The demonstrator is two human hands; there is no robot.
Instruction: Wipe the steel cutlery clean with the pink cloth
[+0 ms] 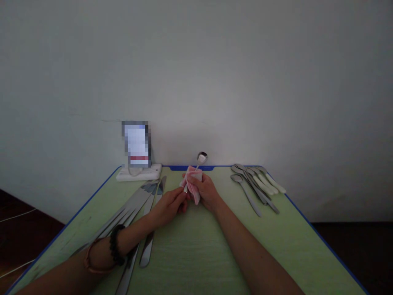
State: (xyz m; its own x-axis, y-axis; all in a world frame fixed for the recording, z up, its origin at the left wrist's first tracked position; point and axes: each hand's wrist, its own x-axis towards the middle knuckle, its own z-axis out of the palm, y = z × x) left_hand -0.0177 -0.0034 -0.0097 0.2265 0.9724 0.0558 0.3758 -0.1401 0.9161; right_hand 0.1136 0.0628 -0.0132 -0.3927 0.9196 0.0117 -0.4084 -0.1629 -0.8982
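A metal spoon point(202, 158) is held over the table, its shiny bowl pointing up and away from me. My left hand point(173, 203) pinches the lower end of its handle. Around the handle, a pink and white cloth point(193, 186) is folded, and my right hand point(205, 189) is closed on it with the thumb on top. The cloth and fingers hide the middle of the handle. Several spoons point(242, 192) lie to the right, some with cream handles point(266, 183). Left of my hands, partly under my left forearm, lie several long flat metal utensils point(132, 211).
A phone point(137, 144), its screen blurred out, stands on a white base point(139, 172) at the table's back left. The light green table point(196, 254) has a blue edge and meets a grey wall point(215, 82). White cables point(17, 215) run along the dark floor at left.
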